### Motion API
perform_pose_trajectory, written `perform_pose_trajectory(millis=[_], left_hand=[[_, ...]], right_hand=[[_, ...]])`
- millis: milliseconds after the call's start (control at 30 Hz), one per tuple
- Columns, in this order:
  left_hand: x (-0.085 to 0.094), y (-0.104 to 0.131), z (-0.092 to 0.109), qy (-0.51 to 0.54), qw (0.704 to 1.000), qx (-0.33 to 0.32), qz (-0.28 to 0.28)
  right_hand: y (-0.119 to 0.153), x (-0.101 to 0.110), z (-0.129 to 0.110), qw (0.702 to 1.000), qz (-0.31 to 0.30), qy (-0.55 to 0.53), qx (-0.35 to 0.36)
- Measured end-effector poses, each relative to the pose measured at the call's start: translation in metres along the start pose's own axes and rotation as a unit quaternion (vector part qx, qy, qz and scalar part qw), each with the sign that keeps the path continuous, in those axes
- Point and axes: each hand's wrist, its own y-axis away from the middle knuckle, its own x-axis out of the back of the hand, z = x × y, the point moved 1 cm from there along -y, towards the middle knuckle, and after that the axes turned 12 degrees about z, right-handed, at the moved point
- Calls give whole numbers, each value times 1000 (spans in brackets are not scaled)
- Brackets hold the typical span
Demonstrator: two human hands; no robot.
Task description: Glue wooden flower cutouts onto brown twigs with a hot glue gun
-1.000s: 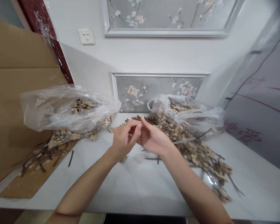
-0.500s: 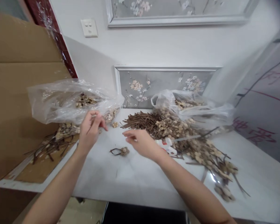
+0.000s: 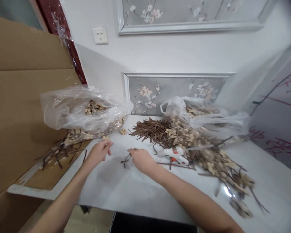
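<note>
My left hand [image 3: 98, 152] hovers over the white table with thumb and fingers apart and nothing between them, just below a pale wooden flower [image 3: 106, 138]. My right hand [image 3: 141, 159] is closed on a small dark-stemmed piece [image 3: 126, 160] at the table's middle; its flower head is hidden behind the fingers. Another pale flower [image 3: 123, 131] lies farther back. Right of my right hand rests a white glue gun [image 3: 171, 152]. A heap of brown sticks [image 3: 151, 129] lies behind it, beside a pile of pale flowers [image 3: 184, 134].
Clear plastic bags with flowers stand at the back left [image 3: 80, 110] and back right [image 3: 215, 121]. A cardboard box [image 3: 26, 119] borders the left side, near a brown board [image 3: 43, 179] with loose sticks. Flower stems reach the right side of the table [image 3: 269, 181].
My right hand has come down onto the small stemmed piece, which lay free before. My left hand has lowered toward the table. The camera view has shifted slightly.
</note>
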Motion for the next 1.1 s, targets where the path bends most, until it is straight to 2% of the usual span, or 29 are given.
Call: perform_pose_trajectory(millis=[67,100,133,233,267,333,400,567,800,900,1000,1100], left_hand=[[-14,-8,26,29,996,19,-77],[-19,-11,42,65,987,44,-142],[-22,-14,59,100,976,55,-185],[-24,-20,111,187,957,21,-220],[-24,-21,126,219,949,6,-228],[-24,-21,149,265,936,-20,-230],[-26,-19,163,291,933,-41,-209],[-36,-14,172,302,940,-63,-147],[-36,-16,165,309,938,-39,-154],[-36,-17,163,313,940,-29,-131],[-37,-18,163,306,944,-40,-119],[-37,-17,163,298,945,-66,-115]], right_hand=[[1,23,1,998,51,-21,10],[3,36,2,994,98,-41,22],[6,49,3,984,162,-66,39],[19,86,8,912,377,-117,110],[24,95,10,889,425,-115,128],[30,110,14,857,483,-101,151],[34,118,17,838,511,-92,166],[35,120,24,819,517,-119,218],[37,121,20,842,471,-139,221],[39,129,14,847,439,-263,143],[41,134,13,802,400,-442,45],[40,135,11,763,344,-545,-53]])
